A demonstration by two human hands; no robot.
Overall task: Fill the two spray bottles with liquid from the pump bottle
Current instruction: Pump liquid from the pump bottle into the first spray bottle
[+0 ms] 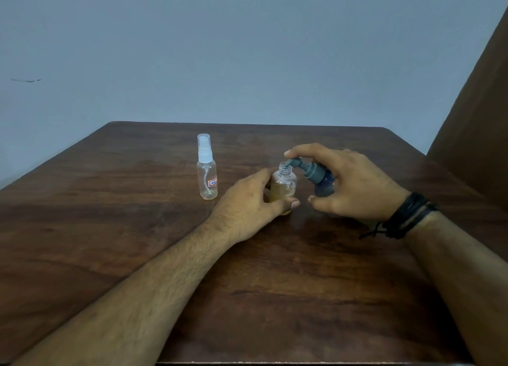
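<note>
Amber liquid partly fills the open spray bottle [284, 185] gripped by the left hand [251, 203]; right hand [349, 184] grips the pump bottle [316, 177], spout over its neck. Capped spray bottle [206, 170] stands nearly empty on the worktop [275, 297].

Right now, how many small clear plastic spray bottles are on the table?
2. The capped clear spray bottle stands left; the uncapped clear bottle, partly filled, is held by the left hand under the grey pump bottle.

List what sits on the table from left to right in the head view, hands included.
Capped spray bottle → left hand → open spray bottle → pump bottle → right hand → black wristbands.
</note>
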